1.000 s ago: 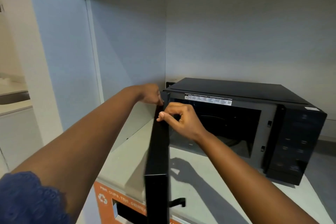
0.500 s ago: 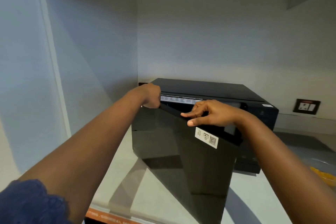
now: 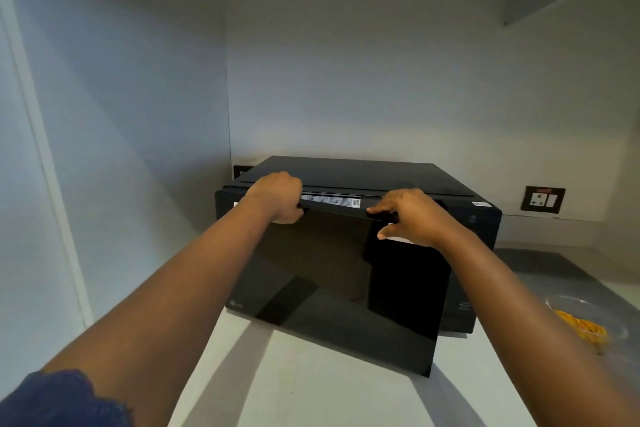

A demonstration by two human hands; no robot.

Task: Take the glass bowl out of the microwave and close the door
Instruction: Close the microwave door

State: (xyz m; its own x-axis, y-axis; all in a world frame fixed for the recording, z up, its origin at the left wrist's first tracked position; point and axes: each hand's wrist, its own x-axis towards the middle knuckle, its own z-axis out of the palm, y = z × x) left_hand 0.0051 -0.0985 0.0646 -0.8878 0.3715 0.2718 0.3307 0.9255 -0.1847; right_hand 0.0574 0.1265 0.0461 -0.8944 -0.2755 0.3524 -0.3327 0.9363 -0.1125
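Black glass covers the front of the microwave, and its door stands nearly shut; only the right edge hangs out from the body, and a narrow gap shows along the top, where a white label strip is visible. The glass bowl is already outside; it rests on the grey counter to the right of the microwave, well apart from the door, with something yellow-orange inside it; this place seems chosen so that the door can swing without touching it.

Both hands are on the top edge of the door, probably because pressure at two points pushes the wide panel evenly toward its latch. The left hand is curled over the edge near the hinge side, the fingers closed around it, so it holds the door. The right hand is more open; its fingers lie flat along the top edge and the thumb points down on the glass face, so it presses more than it grips; whether the thumb really touches the glass, one cannot tell.

By judgement the removal is done and only the last push remains; the door should click into the frame.
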